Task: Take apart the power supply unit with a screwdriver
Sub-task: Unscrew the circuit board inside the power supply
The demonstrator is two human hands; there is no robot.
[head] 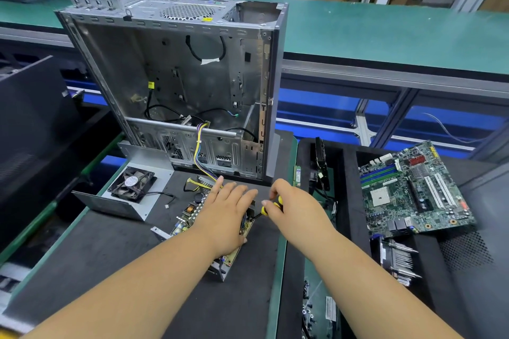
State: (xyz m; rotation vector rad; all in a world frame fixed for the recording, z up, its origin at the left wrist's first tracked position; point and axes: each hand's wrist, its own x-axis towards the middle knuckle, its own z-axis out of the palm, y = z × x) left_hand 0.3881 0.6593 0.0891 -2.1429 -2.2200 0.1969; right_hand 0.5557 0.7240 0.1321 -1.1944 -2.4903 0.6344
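Observation:
The opened power supply unit (pixel 190 215) lies on the black mat, its circuit board with coils and capacitors exposed in a metal tray. My left hand (pixel 227 215) rests flat on top of the board, fingers straight and spread. Just right of it, my right hand (pixel 292 206) grips a yellow-and-black screwdriver (pixel 265 209), whose dark shaft points left and down into the unit's right edge. The unit's removed metal cover (pixel 129 201), with a black fan (pixel 132 181) on it, lies to the left. A bundle of yellow and purple wires (pixel 199 154) runs from the unit up into the computer case.
An empty grey computer case (pixel 176 77) stands upright just behind the unit. A motherboard (pixel 413 190) and a heatsink (pixel 396 259) lie in the black tray at right. A green conveyor (pixel 385 36) runs across the back. Dark panels sit at left.

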